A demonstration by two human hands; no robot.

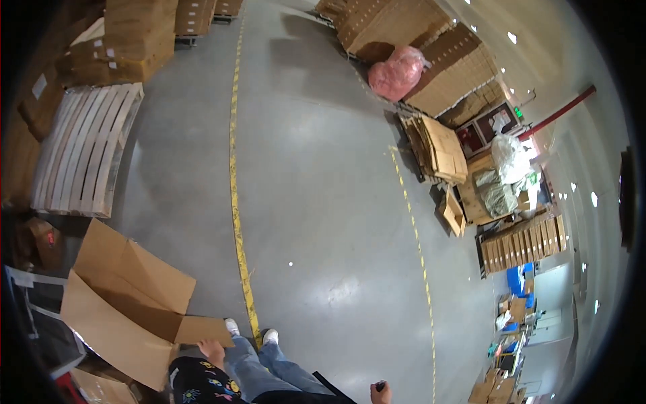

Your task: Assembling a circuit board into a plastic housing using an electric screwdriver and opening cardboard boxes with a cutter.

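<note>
A large open cardboard box [121, 296] stands at my lower left, its flaps spread outward. My left hand [212, 351] is closed at the lower edge of the box's right-hand flap [204, 330], below a black sleeve with colourful patterns. Near the bottom edge, right of my legs, my right hand [381, 393] is closed around a small dark object [381, 386], too small to name. Most of that hand is cut off by the picture's edge.
Beside the yellow floor line [235, 202] stands a slatted wooden pallet [84, 148]. Tall cartons [138, 40] rise behind it. At right are flattened cardboard [437, 148], a pink plastic bag [397, 74], a small open carton [452, 212] and stacked boxes [523, 242].
</note>
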